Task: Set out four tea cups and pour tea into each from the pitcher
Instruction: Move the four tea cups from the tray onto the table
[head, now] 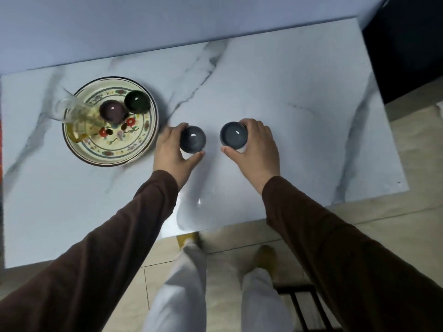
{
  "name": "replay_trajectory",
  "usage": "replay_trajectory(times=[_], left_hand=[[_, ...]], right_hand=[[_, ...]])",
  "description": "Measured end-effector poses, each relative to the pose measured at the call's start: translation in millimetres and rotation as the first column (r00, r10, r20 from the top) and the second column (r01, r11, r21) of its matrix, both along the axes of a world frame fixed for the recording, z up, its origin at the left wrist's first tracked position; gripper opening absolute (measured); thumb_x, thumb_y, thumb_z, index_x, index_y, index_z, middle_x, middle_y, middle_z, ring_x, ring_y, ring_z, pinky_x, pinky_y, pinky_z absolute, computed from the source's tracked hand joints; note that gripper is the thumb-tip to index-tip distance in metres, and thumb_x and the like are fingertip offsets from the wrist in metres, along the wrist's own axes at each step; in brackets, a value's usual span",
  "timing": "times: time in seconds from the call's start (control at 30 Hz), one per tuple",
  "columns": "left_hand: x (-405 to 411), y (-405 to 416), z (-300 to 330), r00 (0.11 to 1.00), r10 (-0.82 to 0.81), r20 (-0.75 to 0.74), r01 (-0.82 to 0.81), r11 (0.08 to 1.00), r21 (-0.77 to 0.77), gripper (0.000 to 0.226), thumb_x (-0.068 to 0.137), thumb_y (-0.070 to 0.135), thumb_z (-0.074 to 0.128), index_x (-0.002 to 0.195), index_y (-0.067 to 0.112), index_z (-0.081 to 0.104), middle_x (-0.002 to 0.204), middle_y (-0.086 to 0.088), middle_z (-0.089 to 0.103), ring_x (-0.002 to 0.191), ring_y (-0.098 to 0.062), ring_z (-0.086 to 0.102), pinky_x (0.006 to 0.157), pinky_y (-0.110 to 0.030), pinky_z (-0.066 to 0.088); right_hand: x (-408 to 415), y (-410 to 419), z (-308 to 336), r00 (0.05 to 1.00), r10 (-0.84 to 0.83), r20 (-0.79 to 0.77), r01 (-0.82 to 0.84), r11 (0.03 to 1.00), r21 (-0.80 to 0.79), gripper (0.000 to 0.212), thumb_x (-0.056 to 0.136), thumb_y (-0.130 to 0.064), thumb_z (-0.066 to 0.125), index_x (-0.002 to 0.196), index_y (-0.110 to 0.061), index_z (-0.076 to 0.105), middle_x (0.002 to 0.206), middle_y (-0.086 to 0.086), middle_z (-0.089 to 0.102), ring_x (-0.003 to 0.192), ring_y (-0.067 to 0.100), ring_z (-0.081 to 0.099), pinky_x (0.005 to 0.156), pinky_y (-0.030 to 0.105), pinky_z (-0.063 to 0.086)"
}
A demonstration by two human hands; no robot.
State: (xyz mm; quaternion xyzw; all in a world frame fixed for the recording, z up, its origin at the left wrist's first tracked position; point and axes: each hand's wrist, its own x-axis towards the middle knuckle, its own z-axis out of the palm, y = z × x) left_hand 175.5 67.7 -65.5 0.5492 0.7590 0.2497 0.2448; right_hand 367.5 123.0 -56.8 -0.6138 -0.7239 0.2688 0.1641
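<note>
Two dark grey tea cups stand on the white marble table (pixel 275 87). My left hand (pixel 173 152) grips the left grey cup (pixel 193 139); my right hand (pixel 256 147) grips the right grey cup (pixel 233 135). On the floral plate (pixel 124 152) at the left sit a purple-brown cup (pixel 112 110) and a dark green cup (pixel 137 101). A clear glass pitcher (pixel 74 115) with yellowish tea stands on the plate's left side.
The table's near edge runs just above my legs and slippers on the tiled floor. A dark cabinet (pixel 407 44) stands at the far right. A dark wooden frame (pixel 302 307) sits on the floor at lower right.
</note>
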Motion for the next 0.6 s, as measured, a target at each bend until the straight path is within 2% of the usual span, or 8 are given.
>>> replay_trajectory(times=[0.27, 0.6], left_hand=[[125, 5, -5, 0.995, -0.038, 0.094, 0.041, 0.999, -0.030, 0.065, 0.073, 0.036, 0.076, 0.130, 0.020, 0.050, 0.121, 0.001, 0.053, 0.116, -0.019, 0.046, 0.095, -0.022, 0.033], [170, 75, -23, 0.992, -0.092, 0.089, 0.097, 0.993, -0.062, 0.064, 0.074, 0.030, 0.076, 0.131, 0.018, 0.049, 0.125, -0.002, 0.052, 0.119, -0.021, 0.044, 0.095, -0.022, 0.032]], right_hand=[[133, -2, 4, 0.998, -0.051, 0.032, 0.052, 0.999, -0.016, 0.061, 0.075, -0.047, 0.077, 0.123, -0.018, 0.052, 0.119, 0.000, 0.059, 0.111, 0.020, 0.050, 0.091, 0.037, 0.047], [183, 65, -20, 0.988, -0.150, 0.027, 0.152, 0.987, -0.049, 0.064, 0.071, -0.052, 0.079, 0.120, -0.022, 0.052, 0.118, -0.004, 0.058, 0.110, 0.018, 0.049, 0.087, 0.036, 0.049]])
